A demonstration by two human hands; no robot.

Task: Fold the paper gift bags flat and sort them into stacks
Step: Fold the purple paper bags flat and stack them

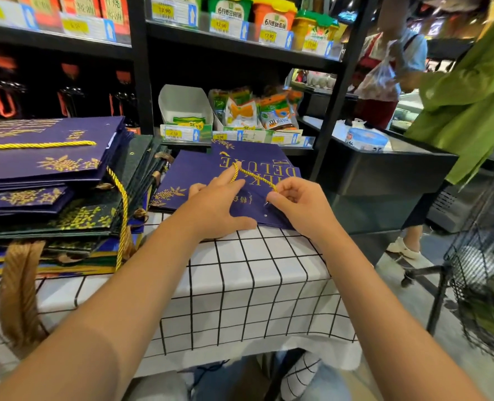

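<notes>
Matt purple paper bag; twisted gold cord; checked cloth.

The desk carries everything here. On its far middle lies a flat bag, with the left hand resting on the bag's near left part and the right hand at its near right edge. A cord handle runs across the bag between the two hands. Left of the bag, also on the desk, sits a tall stack of bags. Behind the bag stands a shelf unit, and right of the bag, off the desk, a counter.
</notes>
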